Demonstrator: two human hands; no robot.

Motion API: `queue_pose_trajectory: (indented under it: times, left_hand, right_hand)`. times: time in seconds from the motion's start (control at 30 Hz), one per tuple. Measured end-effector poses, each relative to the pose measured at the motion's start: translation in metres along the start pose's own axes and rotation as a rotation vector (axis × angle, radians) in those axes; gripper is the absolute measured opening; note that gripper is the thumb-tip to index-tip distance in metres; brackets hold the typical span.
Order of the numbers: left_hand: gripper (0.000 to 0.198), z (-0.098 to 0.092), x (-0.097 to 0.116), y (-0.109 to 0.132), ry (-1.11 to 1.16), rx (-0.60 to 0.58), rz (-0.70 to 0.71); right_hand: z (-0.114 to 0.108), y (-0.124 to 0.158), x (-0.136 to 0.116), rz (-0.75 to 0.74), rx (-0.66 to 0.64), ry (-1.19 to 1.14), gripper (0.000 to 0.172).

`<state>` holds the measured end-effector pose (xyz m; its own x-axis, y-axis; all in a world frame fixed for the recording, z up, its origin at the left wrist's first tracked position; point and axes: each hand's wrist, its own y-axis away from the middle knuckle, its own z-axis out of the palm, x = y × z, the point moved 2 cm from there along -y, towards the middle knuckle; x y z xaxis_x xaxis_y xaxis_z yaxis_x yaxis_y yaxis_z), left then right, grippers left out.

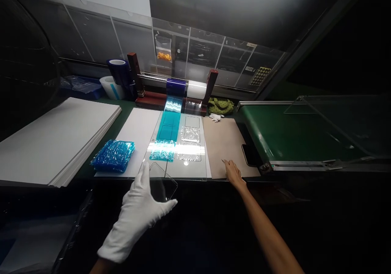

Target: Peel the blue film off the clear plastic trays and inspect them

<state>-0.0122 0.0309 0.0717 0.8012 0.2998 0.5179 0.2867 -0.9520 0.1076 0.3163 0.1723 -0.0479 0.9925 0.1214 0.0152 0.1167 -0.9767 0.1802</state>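
Note:
My left hand (139,208), in a white glove, holds a clear rectangular plate (160,184) by its edges between thumb and fingers, just off the table's front edge. My bare right hand (234,174) is closed around a slim pointed tool (223,160); only its tip shows, over brown cardboard (222,139). Between the hands, a strip of blue film (171,121) runs from a blue roll (176,85) down onto a glass sheet (183,170). Clear film (192,134) from a white roll (196,89) lies beside it, wrinkled, over marked rectangles.
Left of the glass is a stack of blue film-covered pieces (113,155), then a thick stack of white sheets (58,137). Spare rolls (112,87) stand behind. On the right are a phone (250,155), a green conveyor belt (275,131) and a green patterned cloth (220,106).

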Motion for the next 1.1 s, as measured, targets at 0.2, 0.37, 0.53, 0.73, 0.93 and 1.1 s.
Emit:
queue_pose_trajectory:
  times: [0.2,0.37,0.53,0.73,0.93,1.1]
  left_hand:
    - [0.128,0.023,0.033,-0.037,-0.260,0.109,-0.131]
    - [0.127,0.046,0.046,-0.070,-0.326,0.184,-0.129]
    - [0.122,0.069,0.061,-0.102,-0.347,0.215,-0.100]
    - [0.104,0.084,0.086,-0.146,-0.360,0.192,-0.153]
    - [0.086,0.103,0.103,-0.189,-0.380,0.191,-0.170]
    - [0.113,0.111,0.098,-0.207,-0.343,0.271,-0.172]
  right_hand:
    - [-0.008,-0.063,0.002,-0.048,0.074,0.007,0.045]
    - [-0.041,-0.033,-0.050,-0.290,0.281,-0.239,0.081]
    - [-0.067,0.007,-0.116,-0.529,0.271,-0.403,0.107]
    - [-0.057,-0.022,-0.145,-0.508,0.305,-0.421,0.103]
    - [-0.048,-0.073,-0.137,-0.505,0.362,-0.384,0.098]
    - [-0.044,-0.151,-0.106,-0.635,0.361,-0.340,0.098]
